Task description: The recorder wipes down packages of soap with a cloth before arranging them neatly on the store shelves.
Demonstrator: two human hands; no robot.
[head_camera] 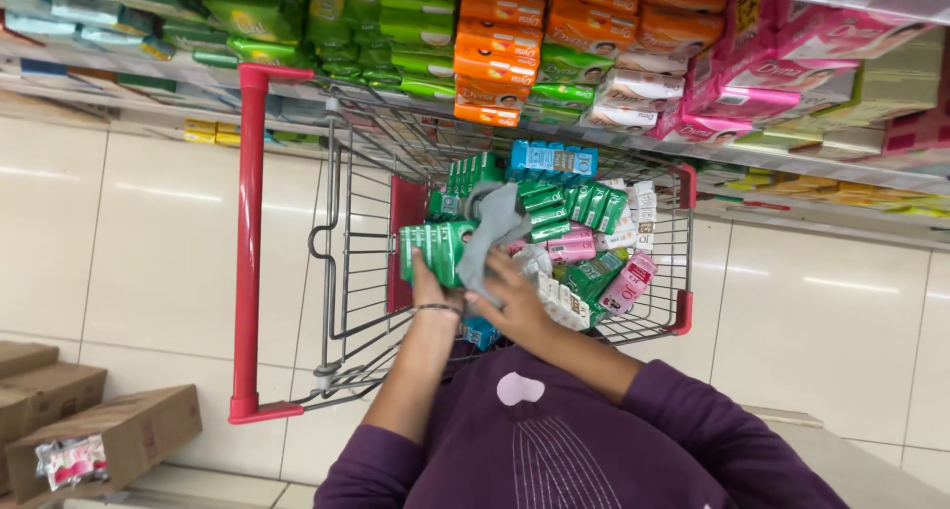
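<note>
The green multipack of soap boxes point(435, 252) sat above the cart's point(341, 212) heaped cartons, its long axis running across the basket. The left hand point(427, 283) gripped it from below, fingers closed. Just beside it, the right hand point(515, 301) pinched a grey cloth point(493, 234) draped against the pack's right end.

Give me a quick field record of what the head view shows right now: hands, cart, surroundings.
left hand: grips a green multipack of boxes
right hand: holds a grey cloth against the pack
cart: wire, red handle, partly filled with green, blue, pink and white boxes
shelves: stacked green, orange and pink packs
floor, lower left: cardboard cartons
</note>
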